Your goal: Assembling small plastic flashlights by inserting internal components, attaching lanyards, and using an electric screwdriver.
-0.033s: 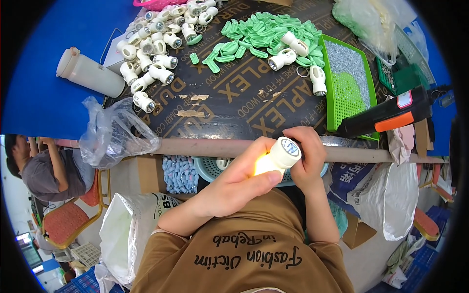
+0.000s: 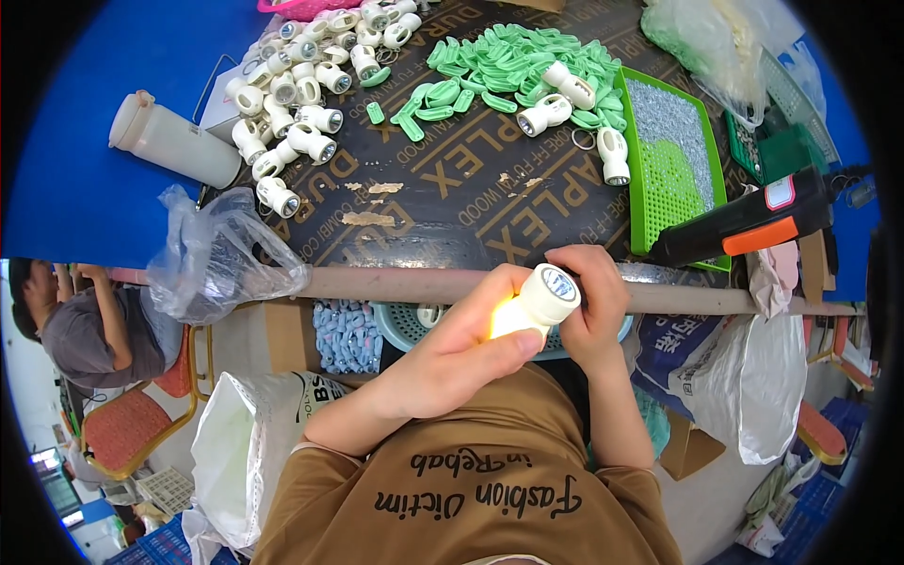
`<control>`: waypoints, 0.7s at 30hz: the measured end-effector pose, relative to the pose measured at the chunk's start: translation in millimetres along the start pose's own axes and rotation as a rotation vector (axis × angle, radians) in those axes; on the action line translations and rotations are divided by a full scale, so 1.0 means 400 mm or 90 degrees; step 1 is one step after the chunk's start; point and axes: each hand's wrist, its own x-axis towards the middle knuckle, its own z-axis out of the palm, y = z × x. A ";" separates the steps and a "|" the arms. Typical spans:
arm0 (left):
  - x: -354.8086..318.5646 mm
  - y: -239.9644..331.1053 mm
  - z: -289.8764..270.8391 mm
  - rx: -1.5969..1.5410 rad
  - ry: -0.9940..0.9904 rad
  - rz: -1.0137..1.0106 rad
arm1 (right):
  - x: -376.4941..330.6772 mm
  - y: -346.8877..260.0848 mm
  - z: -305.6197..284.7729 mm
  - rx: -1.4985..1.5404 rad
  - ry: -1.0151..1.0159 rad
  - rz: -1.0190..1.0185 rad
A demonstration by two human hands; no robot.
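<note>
Above my lap, just short of the table edge, is a small white flashlight (image 2: 548,298) with a round, clear lens end. Its body glows yellow-white where my left hand (image 2: 457,363) is wrapped round it, thumb along the near side. Against the other side of the lens end, the curled fingers of my right hand (image 2: 600,306) close on the flashlight; their tips are partly hidden. Beyond my hands, a few more white flashlights (image 2: 613,155) lie by a heap of green oval plastic parts (image 2: 527,64). A larger pile of white flashlights (image 2: 306,139) covers the table's far left.
To the right stands a green tray (image 2: 638,202) of small grey pieces, with a black-and-orange power screwdriver (image 2: 753,226) across its near corner. A white bottle (image 2: 169,139) and clear plastic bag (image 2: 221,259) sit left. Below the edge are a blue basket (image 2: 400,325) and white sacks (image 2: 231,443).
</note>
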 end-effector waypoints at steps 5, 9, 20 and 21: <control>0.000 -0.003 0.000 0.006 -0.009 0.014 | -0.003 0.001 0.005 -0.028 -0.002 -0.023; -0.004 -0.006 -0.008 0.012 -0.007 0.024 | -0.002 0.001 0.008 -0.037 -0.010 -0.028; -0.017 -0.010 -0.031 -0.003 -0.035 0.033 | -0.001 0.002 0.012 -0.080 -0.025 -0.043; -0.018 -0.012 -0.036 -0.001 -0.033 0.037 | -0.001 0.001 0.013 -0.078 -0.025 -0.046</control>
